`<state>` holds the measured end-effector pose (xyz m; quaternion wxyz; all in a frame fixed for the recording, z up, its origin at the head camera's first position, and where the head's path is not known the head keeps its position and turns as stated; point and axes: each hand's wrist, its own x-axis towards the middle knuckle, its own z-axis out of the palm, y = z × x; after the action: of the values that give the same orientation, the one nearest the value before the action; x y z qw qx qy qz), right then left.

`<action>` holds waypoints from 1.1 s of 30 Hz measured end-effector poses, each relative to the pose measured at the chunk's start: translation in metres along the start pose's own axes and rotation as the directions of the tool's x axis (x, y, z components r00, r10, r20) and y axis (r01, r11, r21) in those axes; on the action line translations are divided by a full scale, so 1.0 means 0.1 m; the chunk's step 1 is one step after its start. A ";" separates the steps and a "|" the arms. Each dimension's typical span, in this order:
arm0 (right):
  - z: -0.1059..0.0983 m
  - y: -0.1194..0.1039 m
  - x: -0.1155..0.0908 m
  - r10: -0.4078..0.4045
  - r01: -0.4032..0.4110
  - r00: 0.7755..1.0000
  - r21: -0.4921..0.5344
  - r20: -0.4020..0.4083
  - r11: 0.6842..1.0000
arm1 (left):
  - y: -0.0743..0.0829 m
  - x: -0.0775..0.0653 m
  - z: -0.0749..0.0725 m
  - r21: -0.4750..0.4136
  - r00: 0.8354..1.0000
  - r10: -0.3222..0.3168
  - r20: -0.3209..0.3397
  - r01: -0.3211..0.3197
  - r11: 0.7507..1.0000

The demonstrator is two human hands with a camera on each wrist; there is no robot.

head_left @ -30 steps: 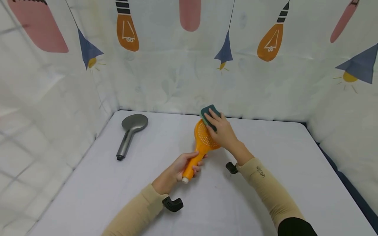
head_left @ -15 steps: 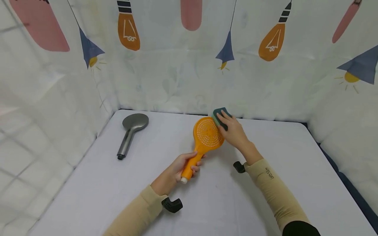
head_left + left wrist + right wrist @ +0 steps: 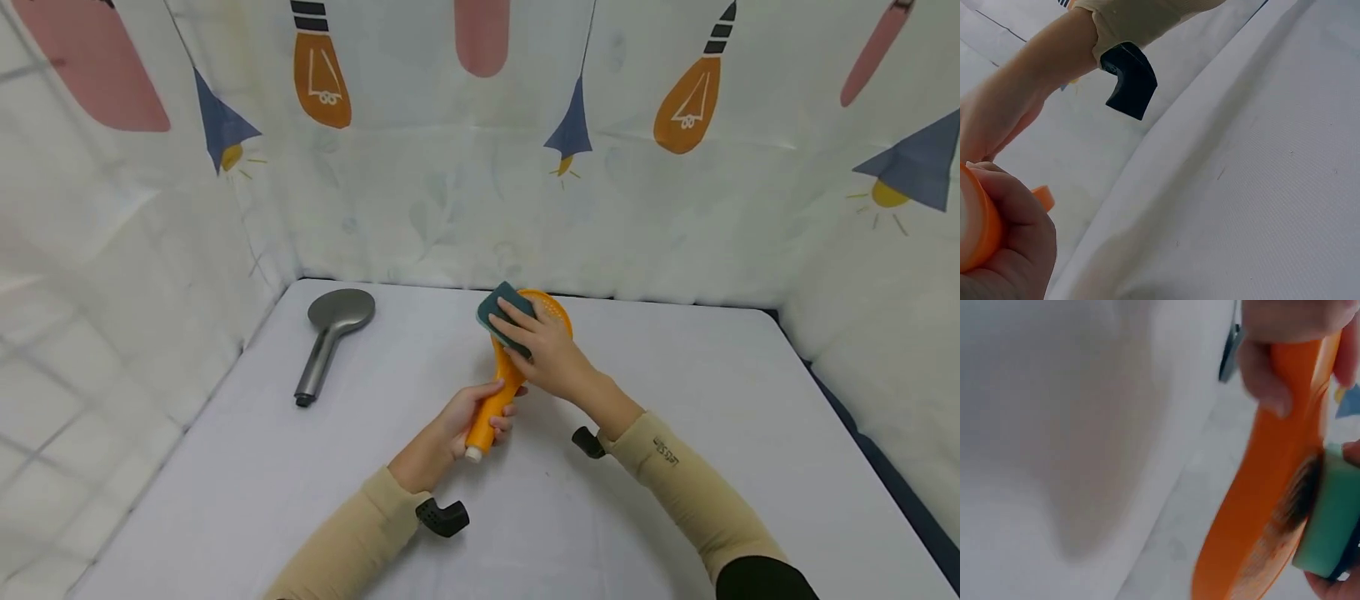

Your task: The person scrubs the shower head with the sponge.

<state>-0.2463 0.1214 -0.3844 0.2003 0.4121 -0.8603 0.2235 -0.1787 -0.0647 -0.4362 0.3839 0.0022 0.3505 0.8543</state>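
My left hand (image 3: 456, 421) grips the handle of an orange shower head (image 3: 491, 417), its round perforated face raised above the white table. In my right hand (image 3: 555, 358) is a green sponge (image 3: 517, 298) with a darker top layer, the fingers spread over it and the thumb at its side. The sponge lies across the left part of the shower head's face and hides much of it. The right wrist view shows the lighter layer of the sponge (image 3: 1332, 512) against the perforated face of the shower head (image 3: 1247, 506). In the left wrist view, fingers (image 3: 1022, 244) wrap the handle.
A grey shower head (image 3: 341, 312) lies on the white-covered table (image 3: 225, 500) at the back left. Patterned white curtains (image 3: 420, 183) hang along the back and sides. A black curved piece sticks out at each wrist.
My right hand first slid the sponge right to the rim of the orange shower head, then brought it back left and slightly down across the face. My left hand keeps its grip, nearly still.
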 end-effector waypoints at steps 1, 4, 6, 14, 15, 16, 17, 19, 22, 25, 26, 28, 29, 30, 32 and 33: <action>0.00 0.04 -0.01 0.026 -0.026 1.000 -0.008 -0.011 1.000 | 0.01 -0.01 0.00 -0.005 1.000 0.000 0.000 0.000 1.000; -0.04 0.20 -0.04 0.197 -0.197 0.979 0.010 -0.048 0.980 | 0.02 -0.03 -0.01 -0.011 1.000 -0.005 0.001 0.005 1.000; -0.09 0.28 -0.06 0.316 -0.315 0.948 0.034 -0.043 0.949 | 0.03 -0.04 -0.01 -0.004 1.000 -0.004 -0.007 0.004 1.000; 0.05 0.03 -0.06 0.017 -0.017 1.000 -0.003 -0.019 1.000 | 0.06 -0.01 0.02 -0.031 0.999 0.021 0.029 -0.020 0.999; 0.05 0.00 -0.07 -0.038 0.038 0.999 -0.011 -0.011 0.999 | 0.07 -0.01 0.03 -0.037 0.999 0.023 0.035 -0.022 0.999; 0.06 -0.01 -0.08 -0.077 0.077 0.997 -0.020 -0.006 0.997 | 0.07 -0.01 0.03 -0.037 0.999 0.026 0.039 -0.025 0.999; 0.05 0.01 -0.10 -0.098 0.098 0.995 -0.031 -0.011 0.995 | 0.08 -0.01 0.03 -0.038 0.999 0.029 0.040 -0.027 0.999; 0.02 0.09 -0.14 -0.100 0.098 0.994 -0.052 -0.044 0.994 | 0.10 -0.03 0.02 -0.040 0.999 0.030 0.035 -0.029 0.999; -0.02 0.27 -0.20 -0.022 0.014 0.994 -0.076 -0.104 0.997 | 0.12 -0.04 0.01 -0.040 0.999 0.027 0.024 -0.026 0.999; -0.03 0.37 -0.25 0.070 -0.081 0.988 -0.078 -0.135 0.994 | 0.12 -0.06 -0.01 -0.045 1.000 0.025 0.016 -0.024 0.999; -0.03 0.37 -0.26 0.087 -0.098 0.986 -0.071 -0.140 0.993 | 0.12 -0.06 -0.01 -0.045 1.000 0.023 0.015 -0.022 0.999; -0.01 0.33 -0.26 0.083 -0.090 0.988 -0.054 -0.133 0.994 | 0.12 -0.06 -0.02 -0.050 1.000 0.023 0.014 -0.022 0.999; 0.01 0.29 -0.27 0.057 -0.064 0.991 -0.048 -0.121 0.997 | 0.12 -0.06 -0.02 -0.050 1.000 0.025 0.015 -0.024 0.998; 0.02 0.25 -0.26 0.025 -0.030 0.994 -0.047 -0.104 0.998 | 0.12 -0.05 -0.03 -0.052 1.000 0.026 0.016 -0.025 0.998; 0.04 0.18 -0.27 -0.051 0.047 0.996 -0.042 -0.077 0.998 | 0.12 -0.05 -0.03 -0.055 0.999 0.034 0.020 -0.033 0.998; 0.05 0.16 -0.27 -0.086 0.083 0.994 -0.043 -0.067 0.996 | 0.12 -0.05 -0.03 -0.056 0.999 0.038 0.023 -0.037 0.998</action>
<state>-0.2439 0.1448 -0.4064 0.2474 0.4361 -0.8389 0.2118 -0.1840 -0.0753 -0.4293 0.3718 0.0082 0.3220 0.8706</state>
